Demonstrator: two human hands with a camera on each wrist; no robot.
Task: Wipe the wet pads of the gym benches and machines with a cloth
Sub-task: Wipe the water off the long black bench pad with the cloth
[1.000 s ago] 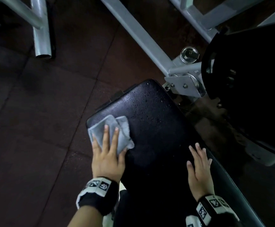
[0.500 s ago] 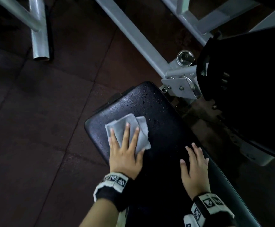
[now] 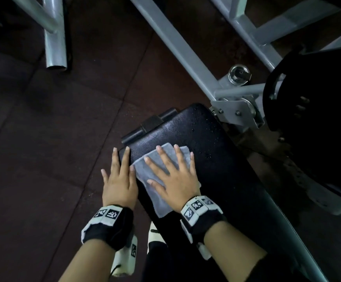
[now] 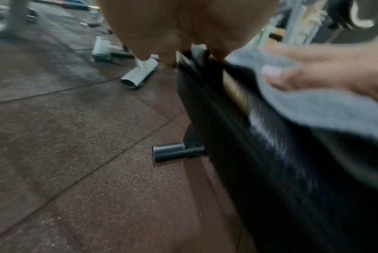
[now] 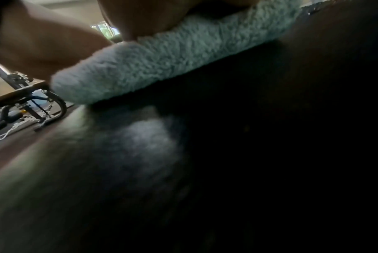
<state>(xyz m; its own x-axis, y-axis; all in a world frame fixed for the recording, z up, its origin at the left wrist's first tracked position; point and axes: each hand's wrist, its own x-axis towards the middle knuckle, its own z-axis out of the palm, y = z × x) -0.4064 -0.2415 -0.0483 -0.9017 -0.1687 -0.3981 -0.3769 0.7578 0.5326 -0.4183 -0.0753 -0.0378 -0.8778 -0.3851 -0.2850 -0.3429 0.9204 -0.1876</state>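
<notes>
A black bench pad (image 3: 216, 159) runs from centre to lower right, with water droplets near its far end. A grey cloth (image 3: 157, 202) lies flat on the pad's near-left part. My right hand (image 3: 175, 180) presses on the cloth with its fingers spread and straight. My left hand (image 3: 117, 180) lies flat along the pad's left edge, beside the cloth, fingers straight. In the left wrist view the cloth (image 4: 324, 109) sits on top of the pad (image 4: 259, 154). The right wrist view shows the fluffy cloth (image 5: 162, 68) close up on the dark pad (image 5: 270, 137).
A grey steel frame beam (image 3: 175, 47) crosses diagonally beyond the bench. A large black weight plate (image 3: 318, 108) hangs at the right. A grey tube leg (image 3: 55, 47) stands at upper left. The bench's black foot bar (image 3: 151, 123) sticks out over dark rubber floor tiles (image 3: 43, 159).
The cloth was under my left hand; now my right hand presses it. The left hand has slid off to the pad's left edge, and the right came across from the pad's right side.
</notes>
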